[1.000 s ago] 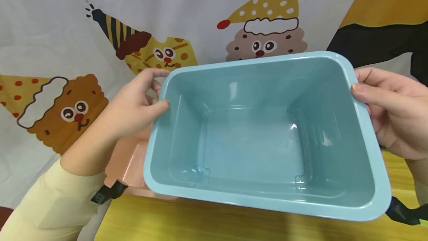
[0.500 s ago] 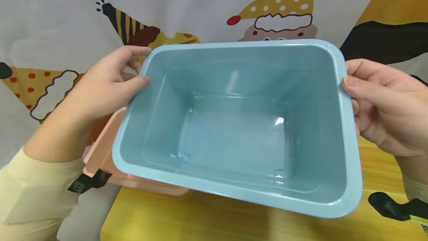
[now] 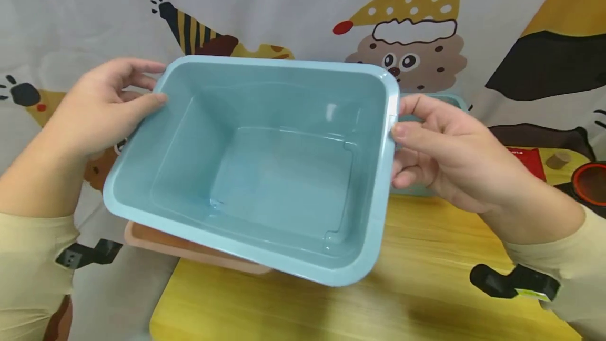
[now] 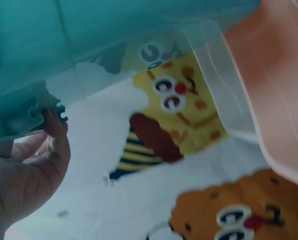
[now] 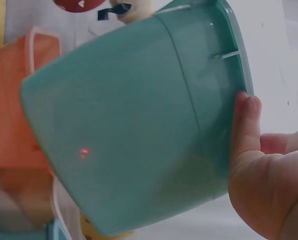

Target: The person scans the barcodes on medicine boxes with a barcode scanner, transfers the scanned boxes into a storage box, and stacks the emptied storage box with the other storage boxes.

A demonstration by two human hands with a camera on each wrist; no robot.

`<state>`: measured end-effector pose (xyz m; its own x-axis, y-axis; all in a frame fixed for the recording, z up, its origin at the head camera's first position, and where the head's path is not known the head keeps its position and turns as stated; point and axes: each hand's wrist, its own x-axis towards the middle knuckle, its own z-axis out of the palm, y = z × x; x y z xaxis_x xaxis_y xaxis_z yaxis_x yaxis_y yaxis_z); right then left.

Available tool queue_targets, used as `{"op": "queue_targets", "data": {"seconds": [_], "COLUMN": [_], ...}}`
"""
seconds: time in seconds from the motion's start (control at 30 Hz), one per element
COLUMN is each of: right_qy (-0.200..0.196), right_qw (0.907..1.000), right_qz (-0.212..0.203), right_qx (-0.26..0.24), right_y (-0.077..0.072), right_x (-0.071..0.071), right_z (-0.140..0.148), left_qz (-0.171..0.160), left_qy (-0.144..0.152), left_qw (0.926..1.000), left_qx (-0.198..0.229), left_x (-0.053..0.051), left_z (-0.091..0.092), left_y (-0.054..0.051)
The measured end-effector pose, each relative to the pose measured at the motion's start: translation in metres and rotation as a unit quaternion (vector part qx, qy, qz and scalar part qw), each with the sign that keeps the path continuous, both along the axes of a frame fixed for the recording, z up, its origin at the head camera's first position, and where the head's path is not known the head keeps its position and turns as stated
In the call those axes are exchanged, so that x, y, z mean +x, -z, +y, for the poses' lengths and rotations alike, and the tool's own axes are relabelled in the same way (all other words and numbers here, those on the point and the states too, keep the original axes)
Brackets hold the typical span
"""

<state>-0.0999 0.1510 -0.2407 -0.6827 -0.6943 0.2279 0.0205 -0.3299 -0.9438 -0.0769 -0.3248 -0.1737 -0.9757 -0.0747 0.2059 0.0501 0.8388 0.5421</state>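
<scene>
A light blue plastic bin point(image 3: 265, 104) is held in the air, its open top tilted toward the head camera and nothing inside. My left hand point(image 3: 104, 104) pinches the rim at its left end, thumb on the inside edge. At the right end my right hand point(image 3: 450, 157) grips the rim, thumb on top and fingers beneath. The right wrist view shows the outside of the bin point(image 5: 123, 125) beside my fingers. Below and partly hidden by it is a peach bin point(image 3: 189, 249), which also appears in the left wrist view as a peach wall point(image 4: 279, 90).
A yellow wood-grain table point(image 3: 426, 257) lies underneath. Behind my right hand shows another blue bin point(image 3: 447, 100), mostly hidden. At the right are a red packet point(image 3: 529, 162), a small brown cylinder point(image 3: 558, 160) and a dark round object with an orange-red ring point(image 3: 592, 183). A cartoon-printed cloth point(image 3: 284, 4) hangs behind.
Both hands have carried the blue bin leftward in the head view, keeping hold of its ends. The other blue bin and the items at the right have come into sight.
</scene>
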Motion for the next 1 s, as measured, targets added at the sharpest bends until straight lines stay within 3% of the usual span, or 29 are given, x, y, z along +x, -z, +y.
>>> {"op": "queue_targets", "data": {"seconds": [0.2, 0.3, 0.57, 0.73, 1.0], "right_qy": [-0.034, -0.03, -0.043, -0.063, -0.081], "right_qw": [0.9985, 0.9986, 0.9945, 0.9916, 0.9891], "right_qz": [-0.014, -0.02, -0.069, -0.08, -0.09], "right_qx": [-0.04, -0.039, -0.066, -0.08, -0.083], "right_y": [0.003, 0.006, 0.019, 0.03, 0.05], "right_x": [-0.004, -0.001, 0.0, -0.003, -0.007], "right_z": [-0.043, -0.063, -0.103, -0.122, -0.131], "left_qz": [-0.008, -0.011, -0.018, -0.017, -0.053], "left_qy": [-0.047, -0.071, -0.132, -0.137, -0.129], "left_qw": [0.9972, 0.9933, 0.9833, 0.9815, 0.9801], "left_qx": [-0.058, -0.09, -0.124, -0.133, -0.141], "left_x": [-0.002, -0.005, -0.013, -0.015, -0.016], "left_z": [-0.03, -0.038, -0.061, -0.077, -0.085], "left_y": [-0.004, -0.005, -0.007, -0.001, 0.018]}}
